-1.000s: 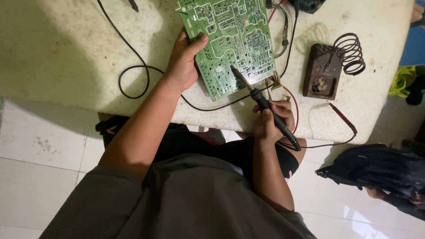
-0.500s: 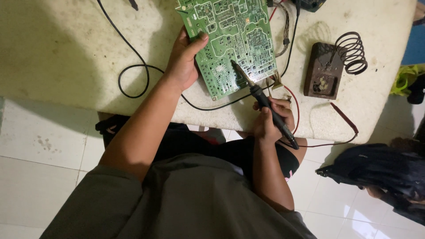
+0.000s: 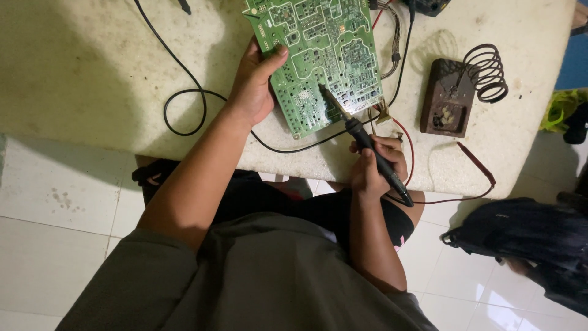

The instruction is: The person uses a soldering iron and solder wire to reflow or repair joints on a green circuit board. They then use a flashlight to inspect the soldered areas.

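A green circuit board (image 3: pixel 318 55) lies solder side up on a pale worktable (image 3: pixel 92 67). My left hand (image 3: pixel 254 83) grips the board's left edge, thumb on top. My right hand (image 3: pixel 373 165) holds a black-handled soldering iron (image 3: pixel 367 144) like a pen. Its metal tip rests on the lower middle of the board. The iron's handle runs back down past my wrist, over the table's front edge.
A brown soldering stand with a black coil holder (image 3: pixel 462 89) sits right of the board. Black cable (image 3: pixel 184 101) loops on the table at left; red wire (image 3: pixel 471 168) trails at the front right. A dark bag (image 3: pixel 527 236) lies on the tiled floor at right.
The iron's tip has shifted slightly up and to the left along the board. My left hand keeps its hold on the board's edge.
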